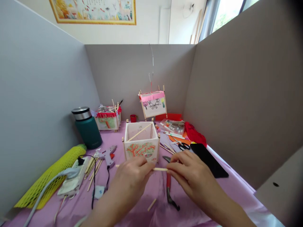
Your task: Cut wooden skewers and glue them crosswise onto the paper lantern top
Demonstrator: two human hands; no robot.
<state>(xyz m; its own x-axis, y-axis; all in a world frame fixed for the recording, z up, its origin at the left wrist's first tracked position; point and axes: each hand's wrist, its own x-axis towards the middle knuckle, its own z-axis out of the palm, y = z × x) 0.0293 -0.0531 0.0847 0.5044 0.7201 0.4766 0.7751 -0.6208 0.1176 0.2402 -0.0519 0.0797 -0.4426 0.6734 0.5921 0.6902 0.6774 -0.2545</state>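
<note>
A thin wooden stick (160, 169) runs level between my hands, low in front of me. My left hand (132, 178) is closed around it, and one end pokes out to the left. At its right end, the fingertips of my right hand (189, 171) pinch it. Just beyond stands a square paper lantern box (141, 148) with a red-and-green tree drawing and wooden corner posts. Another stick (140, 131) lies diagonally across its open top. Under my hands are pliers (168, 183) with red-and-black handles, partly hidden by my right hand. A short stick piece (151, 205) lies nearer me.
To the left are a glue gun (108, 155), loose sticks (96, 168), a power strip (73, 179) and a teal bottle (88, 129). A decorated lantern (153, 105) hangs behind. Scissors (183, 145) and a black phone-like slab (209, 160) lie right. Grey partitions (139, 72) enclose the table.
</note>
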